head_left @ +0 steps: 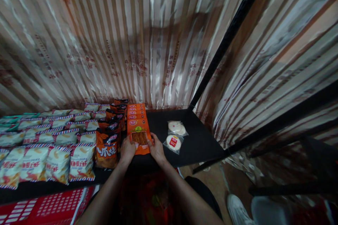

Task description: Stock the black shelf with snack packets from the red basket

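Observation:
An orange snack packet with a window showing brown sticks lies at the front of an overlapping column of like packets on the black shelf. Its left edge is gripped by my left hand, fingers closed round it. On the opposite edge, my right hand is closed the same way. Just left of the packets stands a row of orange and black snack bags. To the right lie round white crackers in clear wrappers.
Rows of pale snack bags fill the shelf's left side. A red plastic basket sits below the front edge. A black frame post rises at the right rear corner. Striped sheeting hangs behind. A white shoe shows on the floor.

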`<act>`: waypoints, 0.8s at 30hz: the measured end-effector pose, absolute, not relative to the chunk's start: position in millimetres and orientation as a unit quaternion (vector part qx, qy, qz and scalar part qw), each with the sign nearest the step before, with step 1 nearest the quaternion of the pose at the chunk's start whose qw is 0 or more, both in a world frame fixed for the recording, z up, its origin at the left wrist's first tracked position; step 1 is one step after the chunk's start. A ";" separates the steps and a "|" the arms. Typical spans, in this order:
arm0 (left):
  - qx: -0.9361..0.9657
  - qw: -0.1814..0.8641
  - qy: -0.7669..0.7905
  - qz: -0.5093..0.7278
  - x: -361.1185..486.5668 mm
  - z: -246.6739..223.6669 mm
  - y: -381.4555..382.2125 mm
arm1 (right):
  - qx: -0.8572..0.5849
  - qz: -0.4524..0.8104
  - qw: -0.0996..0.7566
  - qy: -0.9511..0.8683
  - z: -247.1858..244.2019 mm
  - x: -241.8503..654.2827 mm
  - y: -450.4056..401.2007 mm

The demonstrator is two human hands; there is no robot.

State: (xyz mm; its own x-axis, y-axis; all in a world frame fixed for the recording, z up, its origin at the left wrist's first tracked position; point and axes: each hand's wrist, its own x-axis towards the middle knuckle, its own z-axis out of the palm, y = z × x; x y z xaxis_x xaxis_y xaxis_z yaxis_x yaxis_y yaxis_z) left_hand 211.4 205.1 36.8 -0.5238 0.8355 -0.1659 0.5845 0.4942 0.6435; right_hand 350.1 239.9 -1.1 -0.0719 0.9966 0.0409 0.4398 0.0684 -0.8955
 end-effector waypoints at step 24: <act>0.605 0.012 0.780 0.158 234.2 49.3 209.6 | -0.550 0.393 0.393 -0.623 -9.2 351.4 243.5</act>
